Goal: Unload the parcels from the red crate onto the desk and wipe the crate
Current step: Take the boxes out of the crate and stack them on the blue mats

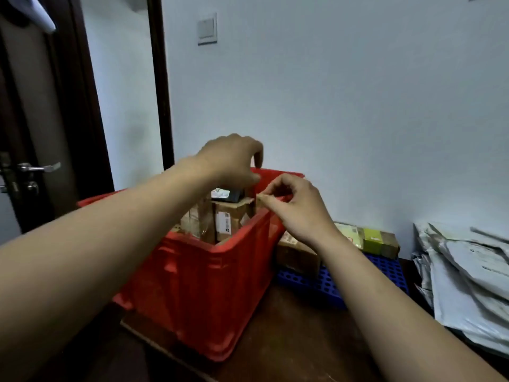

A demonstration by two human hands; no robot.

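The red crate (209,285) stands on the dark wooden desk (289,334), packed with upright cardboard parcels (228,221) and a black parcel (231,194) on top. My left hand (231,158) reaches over the crate's far side with fingers curled down toward the black parcel; whether it grips it is hidden. My right hand (297,205) pinches the top edge of a brown cardboard parcel (260,201) at the crate's right rim.
A blue perforated tray (344,279) lies right of the crate, bearing cardboard boxes (297,255) and a green box (371,239). Grey mailer bags (468,279) are piled at the far right. A dark door (41,119) with a handle is at the left.
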